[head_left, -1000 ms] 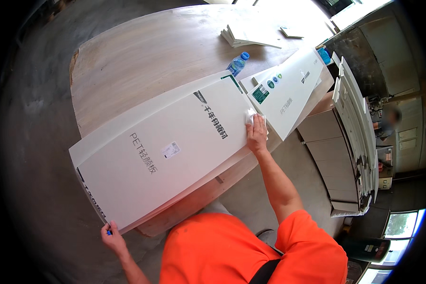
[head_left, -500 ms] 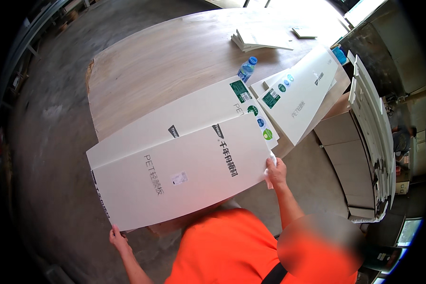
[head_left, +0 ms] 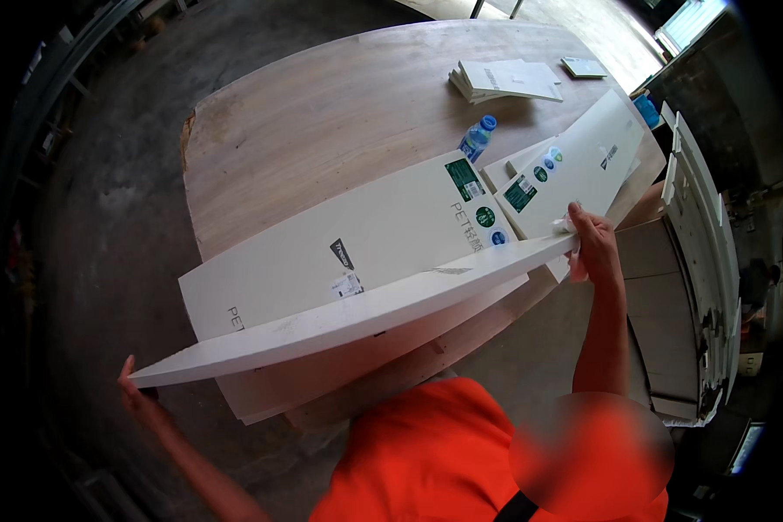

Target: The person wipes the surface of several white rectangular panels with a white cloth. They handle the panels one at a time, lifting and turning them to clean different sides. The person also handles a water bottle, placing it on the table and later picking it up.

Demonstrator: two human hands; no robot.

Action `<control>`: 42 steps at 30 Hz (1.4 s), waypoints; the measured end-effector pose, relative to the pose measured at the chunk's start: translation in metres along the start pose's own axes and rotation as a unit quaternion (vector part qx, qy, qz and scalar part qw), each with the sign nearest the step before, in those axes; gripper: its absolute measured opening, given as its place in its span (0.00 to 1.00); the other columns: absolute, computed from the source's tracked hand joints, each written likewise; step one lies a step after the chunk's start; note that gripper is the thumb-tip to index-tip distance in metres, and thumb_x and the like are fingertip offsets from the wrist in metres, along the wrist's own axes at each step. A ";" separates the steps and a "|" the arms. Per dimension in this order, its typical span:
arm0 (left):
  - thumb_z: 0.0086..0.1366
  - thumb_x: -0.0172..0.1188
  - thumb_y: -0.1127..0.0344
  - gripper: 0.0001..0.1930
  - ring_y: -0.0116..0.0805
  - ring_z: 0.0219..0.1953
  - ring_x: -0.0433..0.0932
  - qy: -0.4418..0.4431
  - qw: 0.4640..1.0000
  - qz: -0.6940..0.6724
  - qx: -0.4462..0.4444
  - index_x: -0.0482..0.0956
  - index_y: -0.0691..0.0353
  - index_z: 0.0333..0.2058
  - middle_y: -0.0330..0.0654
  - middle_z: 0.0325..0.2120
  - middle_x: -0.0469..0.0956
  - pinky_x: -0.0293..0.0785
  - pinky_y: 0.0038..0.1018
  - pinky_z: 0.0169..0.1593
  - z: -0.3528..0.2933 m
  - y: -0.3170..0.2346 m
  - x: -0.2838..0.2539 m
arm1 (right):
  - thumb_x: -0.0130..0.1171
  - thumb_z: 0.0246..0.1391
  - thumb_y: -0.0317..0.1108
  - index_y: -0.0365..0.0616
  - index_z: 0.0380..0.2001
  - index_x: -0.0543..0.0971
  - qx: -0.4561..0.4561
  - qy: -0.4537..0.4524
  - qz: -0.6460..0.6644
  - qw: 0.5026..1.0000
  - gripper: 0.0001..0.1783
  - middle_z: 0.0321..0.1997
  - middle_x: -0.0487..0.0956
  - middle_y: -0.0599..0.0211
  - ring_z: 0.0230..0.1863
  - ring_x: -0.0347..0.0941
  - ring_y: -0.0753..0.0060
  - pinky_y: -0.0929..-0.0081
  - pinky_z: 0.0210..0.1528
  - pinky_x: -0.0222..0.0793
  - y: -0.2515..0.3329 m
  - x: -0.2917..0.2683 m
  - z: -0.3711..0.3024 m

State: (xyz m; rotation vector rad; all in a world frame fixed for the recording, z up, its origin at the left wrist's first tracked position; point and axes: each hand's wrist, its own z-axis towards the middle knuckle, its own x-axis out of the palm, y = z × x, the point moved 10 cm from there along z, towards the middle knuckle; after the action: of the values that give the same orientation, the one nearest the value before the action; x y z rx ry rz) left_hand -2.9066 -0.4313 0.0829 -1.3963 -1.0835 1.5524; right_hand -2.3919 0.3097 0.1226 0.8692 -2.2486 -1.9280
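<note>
A long white board (head_left: 365,317) is raised above the near part of the table and stands tilted on edge, its narrow side toward me. My left hand (head_left: 139,396) grips its left end. At the other end, my right hand (head_left: 595,242) is closed around the corner, with a crumpled white tissue or cloth (head_left: 576,265) between palm and board. Below it lies another white board (head_left: 278,261) with printed marks and green stickers, partly covered by the raised one. A small white label (head_left: 346,285) lies on that surface.
The wooden table (head_left: 296,130) carries a blue-capped plastic bottle (head_left: 477,137), more white boards (head_left: 574,157) at the right, a small stack of panels (head_left: 506,80) and a small flat piece (head_left: 585,67) at the back. Large panels (head_left: 705,235) lean along the right side.
The board that lay flat has been lifted and turned up onto its edge between both hands. My left hand moved outward and up, my right hand up and to the right.
</note>
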 end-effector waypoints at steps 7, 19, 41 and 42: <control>0.67 0.52 0.26 0.40 0.24 0.32 0.70 0.102 0.987 0.121 0.017 0.82 0.67 0.39 0.33 0.28 0.76 0.68 0.26 0.36 0.076 0.015 0.070 | 0.57 0.66 0.64 0.37 0.16 0.75 -0.103 -0.093 -0.060 0.988 0.39 0.17 0.71 0.70 0.22 0.64 0.75 0.72 0.29 0.65 0.029 0.070 0.144; 0.69 0.65 0.43 0.30 0.26 0.26 0.71 -0.006 0.939 0.343 -0.036 0.81 0.70 0.26 0.37 0.20 0.77 0.71 0.30 0.33 -0.044 0.131 0.015 | 0.52 0.68 0.60 0.47 0.43 0.87 -0.286 -0.004 -0.201 0.937 0.28 0.51 0.84 0.59 0.52 0.79 0.56 0.61 0.54 0.71 -0.024 0.238 0.127; 0.77 0.44 0.38 0.31 0.30 0.19 0.70 0.031 0.792 -0.345 -0.503 0.80 0.62 0.35 0.41 0.23 0.77 0.62 0.25 0.21 -0.298 0.249 -0.010 | 0.37 0.63 0.76 0.32 0.74 0.57 -0.581 0.447 -0.381 0.564 0.57 0.81 0.53 0.50 0.84 0.37 0.55 0.56 0.82 0.28 -0.032 0.724 -0.395; 0.76 0.41 0.34 0.34 0.30 0.18 0.70 0.041 0.786 -0.367 -0.496 0.80 0.62 0.35 0.41 0.23 0.77 0.62 0.24 0.21 -0.296 0.251 -0.011 | 0.37 0.63 0.75 0.32 0.74 0.58 -0.596 0.473 -0.387 0.521 0.57 0.81 0.54 0.51 0.83 0.38 0.55 0.56 0.82 0.29 -0.045 0.707 -0.424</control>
State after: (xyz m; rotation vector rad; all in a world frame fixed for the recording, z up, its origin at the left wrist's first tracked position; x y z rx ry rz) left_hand -2.6112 -0.4990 -0.1598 -1.3206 -2.2117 0.2814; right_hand -2.8033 -0.3856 -0.0462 1.8917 0.3064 -1.7037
